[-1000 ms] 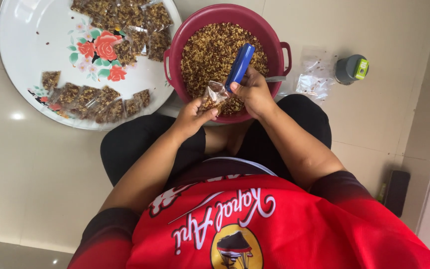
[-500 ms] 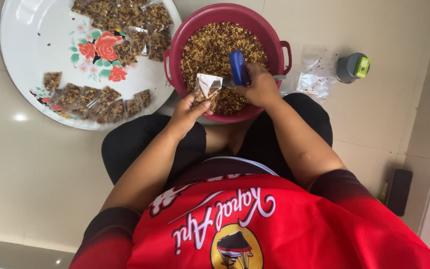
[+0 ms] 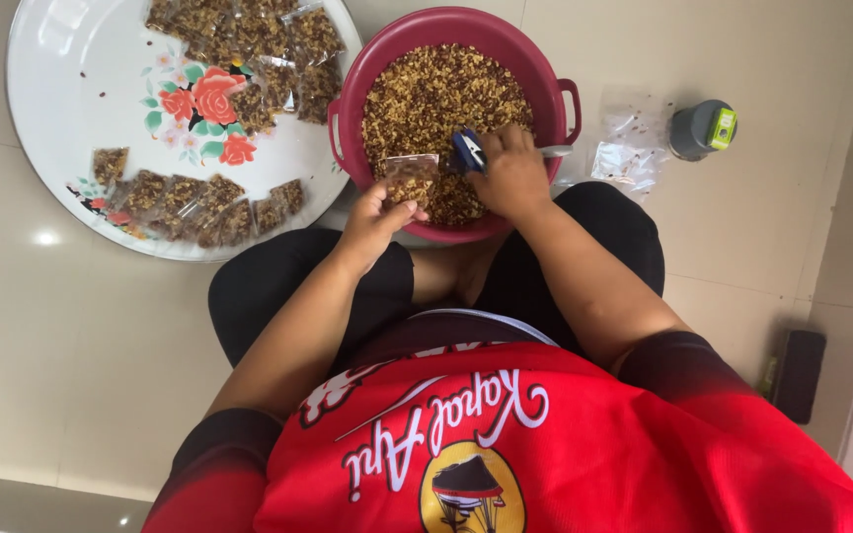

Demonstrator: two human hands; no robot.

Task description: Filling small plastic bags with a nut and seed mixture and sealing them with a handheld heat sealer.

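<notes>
A large round white tray (image 3: 61, 128) with a painted flower sits on the tiled floor (image 3: 71, 375) at the person's left front, and rows of small filled packets (image 3: 190, 202) lie on it along its near and far edges, laid flat so they stay sorted and within reach. Just beside it, touching or nearly so, stands a dark red basin (image 3: 348, 118) heaped with a brown crumbly snack mix (image 3: 436, 99), pulled close between the knees so both arms can work over it. The right hand (image 3: 513, 176) is closed around a blue-handled scoop (image 3: 467, 150), its working end down in the mix. The left hand (image 3: 372, 219) pinches a small clear packet (image 3: 410, 178), already partly filled, upright over the basin's near rim, so spills would fall back in. To the right lie empty clear bags (image 3: 629, 148) and a small grey container (image 3: 698, 128); what that is, I cannot tell.
</notes>
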